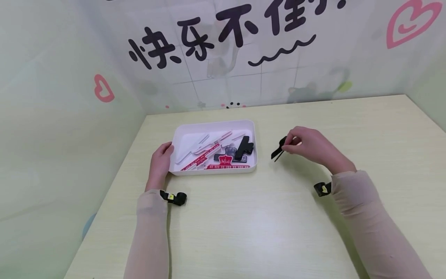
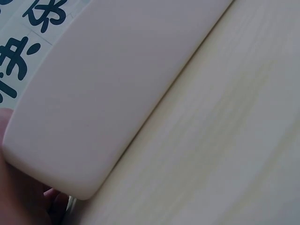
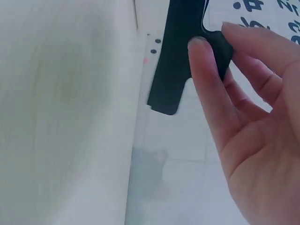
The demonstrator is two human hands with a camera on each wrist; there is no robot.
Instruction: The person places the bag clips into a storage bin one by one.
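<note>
At the tray's left end, my left hand point(image 1: 159, 162) grips the rim of a white plastic tray point(image 1: 184, 137), thumb over the edge. The tray's side wall point(image 2: 103, 93) fills much of the left wrist view. My right hand point(image 1: 313, 147) pinches the handles of a black clip point(image 1: 277, 150) between thumb and fingers, just above the table right of the tray. In the right wrist view the clip's long flat jaw point(image 3: 164, 89) points away from the fingers. Inside the tray lie another black clip point(image 1: 242, 147), red-and-white clips point(image 1: 226, 167) and clear or white ones.
The pale wooden table point(image 1: 244, 224) extends around the tray and toward me. Behind it stands a white printed backdrop point(image 1: 223, 89) with black characters and pink hearts. A wrist camera point(image 1: 175, 198) is strapped to the left wrist, another camera point(image 1: 322, 189) to the right.
</note>
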